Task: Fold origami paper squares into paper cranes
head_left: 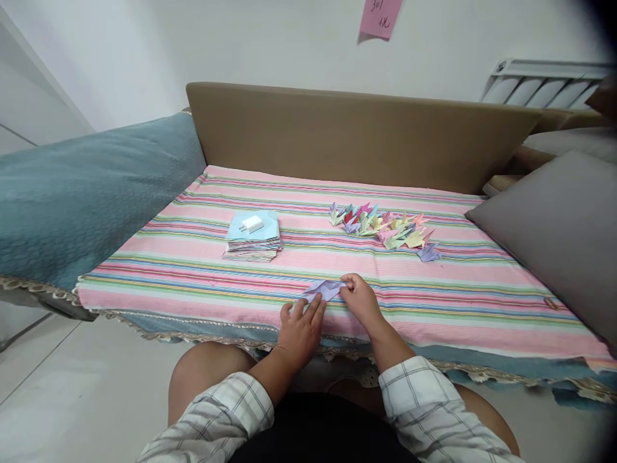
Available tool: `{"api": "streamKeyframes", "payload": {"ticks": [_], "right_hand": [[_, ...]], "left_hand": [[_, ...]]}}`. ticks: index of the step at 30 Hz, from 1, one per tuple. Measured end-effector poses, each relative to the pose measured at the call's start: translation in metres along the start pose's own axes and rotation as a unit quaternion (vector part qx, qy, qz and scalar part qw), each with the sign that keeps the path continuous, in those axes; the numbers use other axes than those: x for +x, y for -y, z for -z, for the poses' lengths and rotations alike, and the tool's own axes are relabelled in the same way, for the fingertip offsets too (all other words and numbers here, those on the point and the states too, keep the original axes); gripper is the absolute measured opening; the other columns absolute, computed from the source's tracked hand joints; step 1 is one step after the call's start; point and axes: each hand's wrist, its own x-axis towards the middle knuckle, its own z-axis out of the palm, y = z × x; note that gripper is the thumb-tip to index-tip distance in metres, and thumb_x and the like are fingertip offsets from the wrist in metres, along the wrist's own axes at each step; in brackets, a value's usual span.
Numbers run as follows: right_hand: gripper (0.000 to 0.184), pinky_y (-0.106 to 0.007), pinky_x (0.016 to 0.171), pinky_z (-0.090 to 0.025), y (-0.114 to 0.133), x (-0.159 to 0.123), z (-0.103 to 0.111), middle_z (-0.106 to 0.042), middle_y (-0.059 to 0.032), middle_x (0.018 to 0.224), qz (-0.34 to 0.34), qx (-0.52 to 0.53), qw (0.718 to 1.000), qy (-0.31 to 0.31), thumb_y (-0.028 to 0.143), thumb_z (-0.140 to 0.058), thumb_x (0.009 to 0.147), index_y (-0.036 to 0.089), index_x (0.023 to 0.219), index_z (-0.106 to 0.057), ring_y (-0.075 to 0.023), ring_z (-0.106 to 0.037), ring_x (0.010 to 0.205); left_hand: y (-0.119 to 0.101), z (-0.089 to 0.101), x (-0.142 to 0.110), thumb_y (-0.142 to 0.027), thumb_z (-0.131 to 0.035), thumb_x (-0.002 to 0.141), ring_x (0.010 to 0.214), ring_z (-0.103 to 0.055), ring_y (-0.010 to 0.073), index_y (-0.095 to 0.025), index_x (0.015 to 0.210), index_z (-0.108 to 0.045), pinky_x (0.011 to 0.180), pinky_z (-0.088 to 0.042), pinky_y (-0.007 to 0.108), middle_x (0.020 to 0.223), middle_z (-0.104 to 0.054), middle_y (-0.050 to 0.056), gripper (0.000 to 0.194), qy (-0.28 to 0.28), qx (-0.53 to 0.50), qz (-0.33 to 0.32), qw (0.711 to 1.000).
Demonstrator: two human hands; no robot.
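A partly folded piece of lilac origami paper [326, 289] lies on the striped cloth near the front edge of the seat. My left hand [303, 325] rests over its near side, fingers stretched out and pressing it flat. At its right end, my right hand [359, 297] pinches the paper between thumb and fingers. Beyond my hands to the right sits a group of folded paper cranes [385, 226] in many colours. To the left stands a stack of square paper sheets [253, 247], with a white charger plug [252, 224] lying on top.
The pink striped cloth [168, 270] covers the sofa seat. A brown backrest [337, 132] rises behind it, a blue-covered armrest [96, 186] is at the left, and a grey cushion [559, 231] leans at the right. A small brown object [551, 303] lies near that cushion.
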Motion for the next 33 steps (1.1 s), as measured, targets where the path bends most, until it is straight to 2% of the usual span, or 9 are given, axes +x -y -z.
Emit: {"api": "streamKeyframes", "payload": {"ticks": [7,12,14,17,20,25,30,33], "right_hand": [[0.029,-0.028,0.060,-0.040,0.005,-0.002,-0.001,-0.065,-0.0007,0.077,0.008,-0.086,0.996,-0.010,0.021,-0.048,0.073,0.023,0.100,-0.059,-0.0178,-0.057,0.066],[0.034,-0.035,0.082,-0.043,0.004,-0.006,-0.002,-0.066,-0.0053,0.101,0.130,-0.083,0.987,-0.037,0.018,-0.050,0.072,0.021,0.104,-0.060,-0.0219,-0.057,0.091],[0.033,-0.036,0.085,-0.042,0.004,-0.007,-0.001,-0.067,-0.0047,0.100,0.146,-0.081,0.986,-0.025,0.020,-0.052,0.073,0.021,0.104,-0.062,-0.0226,-0.056,0.092],[0.028,-0.036,0.081,-0.044,0.005,-0.007,0.002,-0.069,-0.0041,0.095,0.142,-0.084,0.986,0.002,0.025,-0.053,0.076,0.022,0.101,-0.064,-0.0223,-0.058,0.087],[0.025,-0.034,0.079,-0.043,0.006,-0.011,0.004,-0.069,-0.0049,0.097,0.153,-0.083,0.985,0.014,0.029,-0.054,0.078,0.021,0.099,-0.064,-0.0220,-0.059,0.088],[0.031,-0.034,0.080,-0.039,0.004,-0.029,0.002,-0.068,-0.0053,0.092,0.229,-0.112,0.966,0.050,0.041,-0.043,0.089,0.021,0.098,-0.064,-0.0212,-0.059,0.087],[0.041,-0.036,0.082,-0.037,-0.003,-0.035,-0.001,-0.065,-0.0057,0.089,0.290,-0.119,0.948,0.053,0.029,-0.025,0.095,0.020,0.088,-0.064,-0.0200,-0.056,0.088],[0.027,-0.035,0.084,-0.039,-0.005,-0.027,-0.001,-0.065,-0.0062,0.095,0.287,-0.094,0.953,0.029,0.027,-0.038,0.091,0.020,0.095,-0.064,-0.0201,-0.055,0.092]], "left_hand": [[0.000,0.001,0.001,-0.021,-0.049,0.082,0.113,-0.047,0.0295,-0.023,0.133,-0.046,0.088,-0.032,0.052,0.141,-0.044,0.006,0.051,0.008,-0.012,0.007,1.000],[0.000,0.001,0.000,-0.022,-0.049,0.082,0.115,-0.046,0.0291,-0.023,0.134,-0.044,0.090,-0.032,0.052,0.142,-0.043,0.005,0.053,0.016,-0.019,0.009,1.000],[0.001,0.001,-0.002,-0.023,-0.049,0.082,0.116,-0.046,0.0290,-0.024,0.135,-0.042,0.092,-0.031,0.051,0.142,-0.043,0.005,0.054,0.019,-0.019,0.008,1.000],[0.003,0.003,-0.003,-0.027,-0.051,0.082,0.119,-0.044,0.0294,-0.025,0.137,-0.041,0.096,-0.029,0.052,0.143,-0.041,0.005,0.055,0.027,-0.017,0.006,0.999],[0.008,0.006,0.000,-0.037,-0.053,0.082,0.125,-0.040,0.0304,-0.025,0.137,-0.041,0.101,-0.024,0.054,0.143,-0.042,0.006,0.057,0.031,-0.018,0.010,0.999],[0.018,0.009,0.010,-0.050,-0.056,0.080,0.129,-0.035,0.0309,-0.026,0.136,-0.041,0.105,-0.021,0.054,0.143,-0.042,0.008,0.062,0.042,-0.039,0.011,0.998],[0.022,0.011,0.021,-0.053,-0.055,0.081,0.129,-0.035,0.0304,-0.028,0.131,-0.046,0.105,-0.022,0.056,0.145,-0.039,0.007,0.056,0.049,-0.063,0.010,0.997],[0.024,0.009,0.026,-0.049,-0.057,0.081,0.127,-0.039,0.0303,-0.030,0.126,-0.051,0.104,-0.023,0.056,0.144,-0.040,0.006,0.049,0.040,-0.056,-0.002,0.998]]}}
